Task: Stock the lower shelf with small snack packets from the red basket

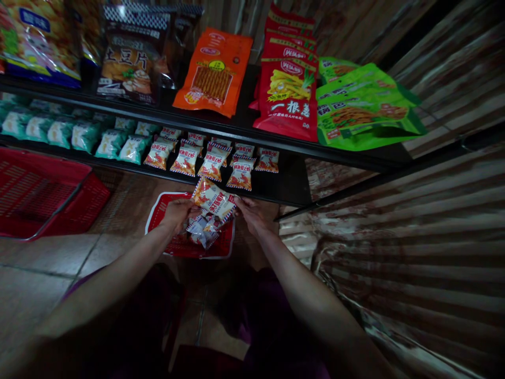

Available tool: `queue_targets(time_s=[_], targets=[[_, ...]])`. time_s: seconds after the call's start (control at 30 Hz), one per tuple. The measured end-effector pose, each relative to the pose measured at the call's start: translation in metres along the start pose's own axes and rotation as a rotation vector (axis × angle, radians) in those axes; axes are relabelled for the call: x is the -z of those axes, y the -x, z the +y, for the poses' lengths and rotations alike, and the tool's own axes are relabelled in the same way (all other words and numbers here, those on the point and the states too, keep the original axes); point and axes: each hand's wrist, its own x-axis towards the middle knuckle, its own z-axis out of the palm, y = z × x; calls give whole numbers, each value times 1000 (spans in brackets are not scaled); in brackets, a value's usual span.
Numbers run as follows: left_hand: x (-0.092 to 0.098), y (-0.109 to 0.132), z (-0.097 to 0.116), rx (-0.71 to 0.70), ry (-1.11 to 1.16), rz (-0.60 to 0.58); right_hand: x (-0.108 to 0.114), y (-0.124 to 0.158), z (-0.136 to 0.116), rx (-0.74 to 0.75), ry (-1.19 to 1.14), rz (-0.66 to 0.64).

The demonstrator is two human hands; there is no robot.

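Observation:
My left hand and my right hand hold a small snack packet between them, one at each side. It is white and orange with red lettering and a striped edge. Below it stands a red shopping basket with a white rim, and several similar packets lie inside. Just beyond my hands, matching packets stand in rows on the low black shelf.
Teal packets fill the lower shelf's left side. The upper shelf carries brown, orange, red and green snack bags. Another red basket sits at left. A corrugated wall and a black shelf post are at right.

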Motion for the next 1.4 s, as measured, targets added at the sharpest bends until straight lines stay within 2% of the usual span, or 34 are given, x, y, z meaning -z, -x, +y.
queue_targets(time_s=[0.13, 0.2, 0.37, 0.5, 0.63, 0.73, 0.83, 0.9, 1.0, 1.1, 1.2, 1.4], targets=[[2, 4, -24, 53, -137, -60, 7, -5, 0, 133, 158, 118], [1, 11, -41, 109, -135, -117, 11, -7, 1, 172, 252, 153], [-6, 36, -88, 316, 53, -263, 12, -9, 2, 210, 561, 115], [-14, 51, -106, 411, 51, -349, 6, -8, -1, 287, 776, 78], [-20, 53, -104, 374, -173, -378, 5, -7, -6, 329, 934, 70], [-21, 51, -96, 313, -410, -477, 9, -7, -8, 365, 1002, 63], [-20, 49, -79, 177, -502, -529, 14, -9, -7, 394, 1037, 18], [-19, 45, -65, 13, -475, -458, 16, -9, -6, 405, 1051, -26], [-20, 36, -46, -200, -362, -284, 15, -7, -5, 399, 1025, -104], [-22, 26, -40, -155, -243, -203, 9, -6, -5, 386, 947, -139], [-22, 21, -45, -61, -230, -204, 5, -6, -5, 371, 908, -120], [-13, 17, -54, -51, -273, -232, 9, -11, -4, 366, 883, -60]])
